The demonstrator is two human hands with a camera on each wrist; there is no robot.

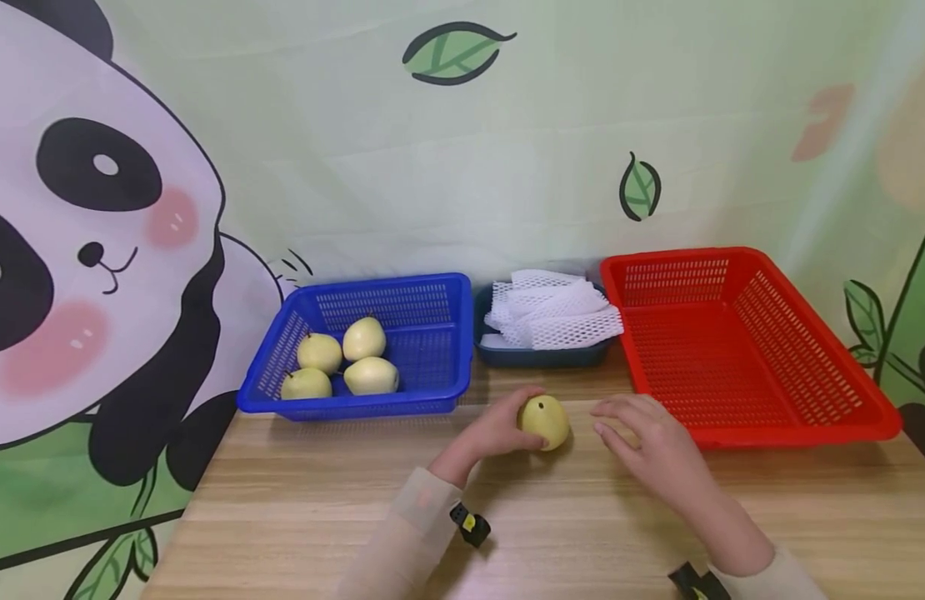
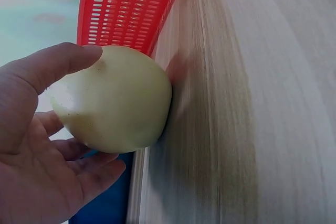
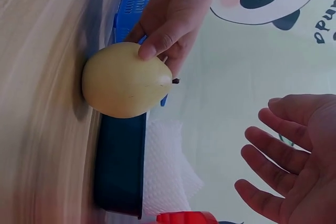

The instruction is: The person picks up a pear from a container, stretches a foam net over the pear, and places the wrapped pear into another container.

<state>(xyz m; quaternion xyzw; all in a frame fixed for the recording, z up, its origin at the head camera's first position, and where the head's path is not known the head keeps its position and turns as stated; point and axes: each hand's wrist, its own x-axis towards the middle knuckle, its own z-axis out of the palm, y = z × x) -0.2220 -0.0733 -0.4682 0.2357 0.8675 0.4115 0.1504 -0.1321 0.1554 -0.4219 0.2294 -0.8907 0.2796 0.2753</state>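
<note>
A pale yellow pear (image 1: 545, 422) stands upright on the table, its dark stem on top. Curled round its left side, my left hand (image 1: 502, 425) holds it between thumb and fingers. In the left wrist view the thumb presses one side of the pear (image 2: 118, 100). My right hand (image 1: 646, 442) hovers just right of the pear, apart from it, with fingers loosely bent. The right wrist view shows that right hand (image 3: 294, 156) with spread fingers and nothing in them.
Several pears (image 1: 371, 377) lie in a blue basket (image 1: 432, 400) at the back left. White foam net sleeves (image 1: 556, 312) fill a dark teal bin (image 1: 541, 358) behind the held pear. A red basket (image 1: 732, 358) stands at the right. A printed cloth (image 1: 357, 167) hangs behind.
</note>
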